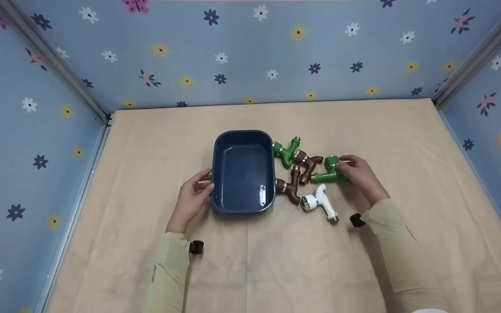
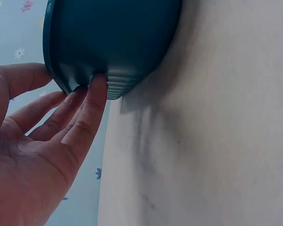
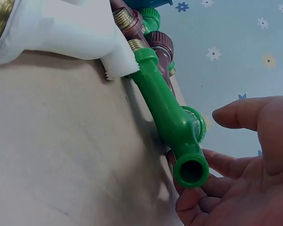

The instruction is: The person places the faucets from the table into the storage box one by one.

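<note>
Walls of pale blue with printed flowers close in three sides of a cloth-topped table. Grey rails run up their corners. Dark blue tub sits on the cloth, its long sides pointing away from the person. Light sleeves cover both forearms, a black clip beside the left wrist.

Left hand grips the tub's left side, thumb at the rim, fingers against the outer wall. Right hand is loosely bent around the right-hand green tap, thumb standing off from it, fingers at its spout end; whether they touch, I cannot tell. That tap lies right of the others, knob up, brass end toward the tub.

Far green tap and lower brown tap lie against or just beside the tub's right side. Upper brown tap lies between the two green ones. White tap lies nearest the person, its brass end toward the lower right
</note>
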